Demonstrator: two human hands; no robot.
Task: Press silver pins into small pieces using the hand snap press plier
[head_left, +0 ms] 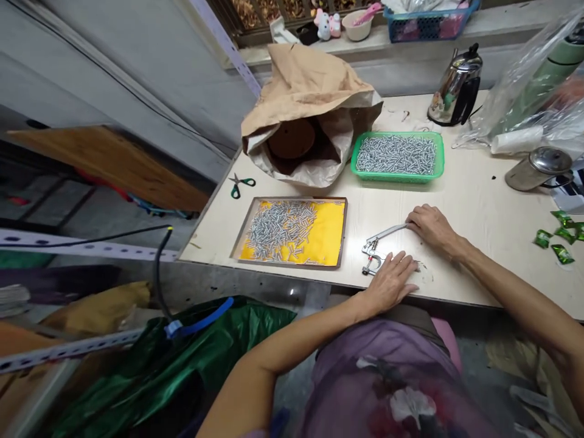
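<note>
Fingers curled together, a worker's right hand (431, 230) closes over the free end of the long handle of a metal lever tool (387, 232) near the front edge of a pale bench (474, 176). The left hand (391, 280) lies palm down over the tool's lower arm, its fingers extended close together and its thumb apart; whether they grip underneath cannot be told, since the hand hides that part.

The tool's hinged head points left, just beyond the left hand, which is the nearer of the two to it. The upper handle slants from that head rightward and slightly away from the worker, straight to the right hand's fingers, leaving an open wedge between the handle and the lower arm.

To the left of the head, well clear of it, sits a shallow tray (331, 234) lined in yellow, with small metal pieces (279, 228) heaped toward its far left. Farther back, a green basket (396, 177) holds many more (all slim and silvery, too small to identify). A slumped paper bag (310, 79) gapes beside the basket, scissors (236, 184) lie beyond the tray's left corner, and green-wrapped packets (542, 238) are scattered at far right.
</note>
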